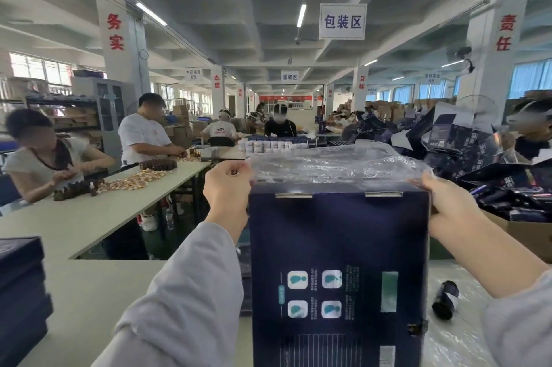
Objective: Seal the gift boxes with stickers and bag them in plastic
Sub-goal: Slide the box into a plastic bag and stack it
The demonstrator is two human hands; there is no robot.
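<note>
The gift box (337, 262) stands upright at near centre, with the plastic bag (328, 163) bunched over its top. The left hand (228, 184) and right hand (448, 202) each have a pinching grip on the bag's mouth at the top corners. If it is pulled unevenly, the film may snag or tear there. The hanging sign (342, 21) reads 包装区 and a farther sign (289, 77) reads 灌装区; the box print is illegible.

Left hand (228, 184) and right hand (448, 202) pinch a plastic bag (328, 162) over the upright gift box (339, 262).
</note>
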